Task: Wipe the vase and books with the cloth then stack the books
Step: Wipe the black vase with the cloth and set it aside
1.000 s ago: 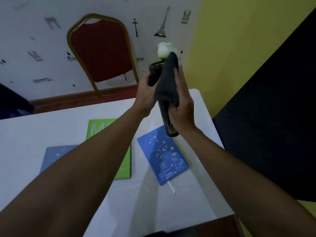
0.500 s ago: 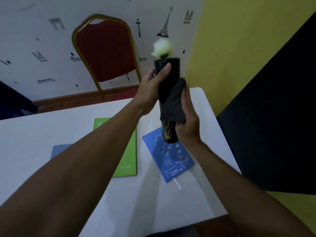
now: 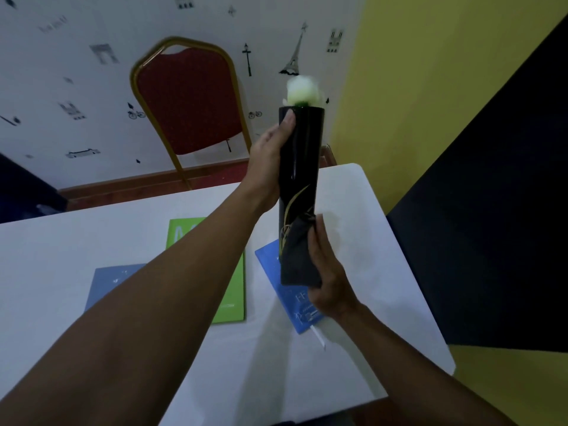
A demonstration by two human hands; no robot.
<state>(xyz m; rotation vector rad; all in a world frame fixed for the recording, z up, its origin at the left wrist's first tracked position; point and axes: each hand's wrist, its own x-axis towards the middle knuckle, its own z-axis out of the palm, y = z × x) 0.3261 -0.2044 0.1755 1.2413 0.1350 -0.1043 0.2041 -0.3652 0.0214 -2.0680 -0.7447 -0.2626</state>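
The left hand (image 3: pixel 270 161) is gripping the black vase (image 3: pixel 299 167) near its rim, holding it upright above the white table (image 3: pixel 362 241). The right hand (image 3: pixel 330 272) is pressing the dark cloth (image 3: pixel 298 256) around the vase's base. Three books, one green (image 3: pixel 236 290), one blue (image 3: pixel 295 305) and one grey-blue (image 3: pixel 107 281), are lying unstacked, apparently still awaiting wiping.

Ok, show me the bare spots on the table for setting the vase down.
Free: the far right corner of the table, beyond the blue book, and the near strip in front of it. Crowded: the middle, where the green book and grey-blue book lie beside it.
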